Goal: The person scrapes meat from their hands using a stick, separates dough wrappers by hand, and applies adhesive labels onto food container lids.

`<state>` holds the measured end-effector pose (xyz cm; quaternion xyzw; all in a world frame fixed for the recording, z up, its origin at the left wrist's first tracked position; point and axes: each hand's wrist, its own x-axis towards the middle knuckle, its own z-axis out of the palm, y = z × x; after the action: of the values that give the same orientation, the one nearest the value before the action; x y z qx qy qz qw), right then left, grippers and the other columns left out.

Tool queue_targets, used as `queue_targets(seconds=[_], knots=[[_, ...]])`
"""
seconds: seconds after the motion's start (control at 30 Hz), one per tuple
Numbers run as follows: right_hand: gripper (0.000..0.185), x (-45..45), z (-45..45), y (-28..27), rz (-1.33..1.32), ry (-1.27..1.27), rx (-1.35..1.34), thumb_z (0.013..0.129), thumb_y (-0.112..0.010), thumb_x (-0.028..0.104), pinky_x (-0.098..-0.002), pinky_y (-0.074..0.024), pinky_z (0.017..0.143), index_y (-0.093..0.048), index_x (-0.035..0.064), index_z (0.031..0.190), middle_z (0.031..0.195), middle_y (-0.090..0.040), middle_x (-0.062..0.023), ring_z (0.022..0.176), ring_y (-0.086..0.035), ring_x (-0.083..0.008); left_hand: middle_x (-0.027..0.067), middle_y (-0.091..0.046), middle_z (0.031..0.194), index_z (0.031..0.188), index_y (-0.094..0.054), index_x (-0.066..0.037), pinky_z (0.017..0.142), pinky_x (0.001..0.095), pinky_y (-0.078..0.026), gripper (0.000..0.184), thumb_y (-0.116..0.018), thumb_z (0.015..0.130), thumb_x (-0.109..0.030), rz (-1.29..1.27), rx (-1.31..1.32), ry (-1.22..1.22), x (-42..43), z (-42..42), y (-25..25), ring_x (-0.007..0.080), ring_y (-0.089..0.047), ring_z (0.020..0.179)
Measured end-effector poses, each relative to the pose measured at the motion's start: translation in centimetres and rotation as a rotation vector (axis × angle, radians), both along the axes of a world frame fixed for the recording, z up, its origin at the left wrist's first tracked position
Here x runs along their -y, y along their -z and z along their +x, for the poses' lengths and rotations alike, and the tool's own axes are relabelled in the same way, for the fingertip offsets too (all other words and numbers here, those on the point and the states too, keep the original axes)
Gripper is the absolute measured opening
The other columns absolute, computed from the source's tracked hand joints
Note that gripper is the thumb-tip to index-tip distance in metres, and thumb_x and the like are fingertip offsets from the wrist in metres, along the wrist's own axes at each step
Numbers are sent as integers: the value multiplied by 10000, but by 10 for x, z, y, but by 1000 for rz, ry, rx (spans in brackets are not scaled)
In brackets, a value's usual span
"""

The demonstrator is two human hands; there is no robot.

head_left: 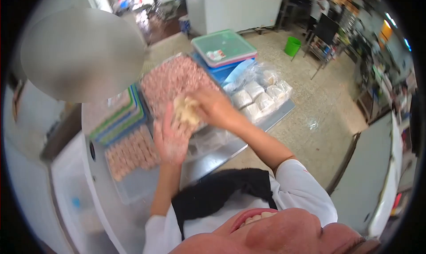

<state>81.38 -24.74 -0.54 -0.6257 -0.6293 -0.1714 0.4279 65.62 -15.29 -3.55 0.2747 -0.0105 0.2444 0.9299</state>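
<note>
At the bottom, a black apron (222, 194) crosses the person's white clothing. Above it, the left hand (172, 141), blurred, has its fingers extended against a pale, doughy piece (187, 110); the right hand (215, 105) grasps that piece from the right. The piece lies between the hands, over the minced meat (177, 78) at centre. Shaped meat pieces (132, 153) sit in a clear tray at lower left, beside stacked containers (117, 116) on the metal table (213, 160). Right of centre are plastic-wrapped white packs (259, 96); behind, a green-lidded container (224, 45) bears a red-and-white label (216, 55), too small to read. Beyond, a green bucket (292, 46) stands on the speckled floor (310, 101), and a white chest (237, 10) at the top.
</note>
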Motion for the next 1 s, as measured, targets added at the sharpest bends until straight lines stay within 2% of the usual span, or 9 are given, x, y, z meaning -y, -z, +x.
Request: queue_targets(seconds=[0.2,0.23,0.33,0.37,0.47,0.5,0.87,0.93,1.0], knots=[[381,53,14,-26,-169,-4,-75,765,-634,16,-396,-491,743,-582,49,1141,978,-570,-150,874,-584,-353,159,-358,1451,1480,-254,-108,1050,501,-339,670,-298,969,-538,-74,127,118,31,26,18,324,-461,1206],[378,61,16,-31,-186,-3,-81,771,-631,14,-389,-491,740,-581,47,1144,976,-569,-148,867,-586,-347,135,-445,1377,1446,-318,-100,981,451,-424,632,-346,971,-516,-116,82,79,41,29,11,273,-522,1138],[365,78,28,-41,-196,-66,-138,793,-617,-1,-359,-486,746,-575,46,1152,970,-562,-147,865,-582,-328,97,-514,1292,1387,-387,-93,891,375,-495,541,-401,982,-451,56,-93,-53,56,52,9,213,-573,1069],[320,84,38,-39,-195,-93,-116,835,-592,-17,-307,-482,788,-567,25,1151,1012,-577,-122,914,-597,-250,55,-566,1197,1326,-437,-90,804,301,-527,439,-469,982,-360,41,-3,7,59,63,17,153,-600,1009],[296,105,52,-33,-245,-254,-520,878,-570,-7,-256,-462,853,-555,3,1174,1129,-600,-69,999,-569,-137,43,-576,1174,1323,-437,-90,785,291,-532,430,-539,960,-296,233,20,20,87,68,3,143,-602,1016],[296,109,57,-34,-272,-276,-485,900,-559,6,-263,-464,859,-546,16,1196,1123,-582,-44,1012,-550,-114,27,-601,1116,1291,-477,-76,757,277,-534,435,-622,914,-239,224,27,40,92,76,4,126,-618,967],[463,111,56,-18,-508,-493,-760,836,-553,-39,-282,-438,938,-456,11,1286,1167,-559,-65,1088,-529,-142,49,-630,1055,1187,-577,-1,748,250,-504,352,-663,878,-146,564,-382,-420,101,69,32,103,-608,908],[424,103,53,-1,-414,-493,-612,831,-604,40,-304,-464,881,-506,0,1242,1118,-581,-83,1017,-566,-161,32,-643,1012,1158,-605,-1,718,248,-483,340,-671,870,-170,467,-326,-460,105,65,41,90,-593,863],[388,97,62,8,-373,-437,-439,837,-625,95,-313,-477,831,-540,-2,1204,1074,-597,-99,965,-587,-173,33,-635,1047,1191,-585,-1,746,252,-480,357,-660,878,-157,564,-373,-495,106,58,44,91,-588,896]])
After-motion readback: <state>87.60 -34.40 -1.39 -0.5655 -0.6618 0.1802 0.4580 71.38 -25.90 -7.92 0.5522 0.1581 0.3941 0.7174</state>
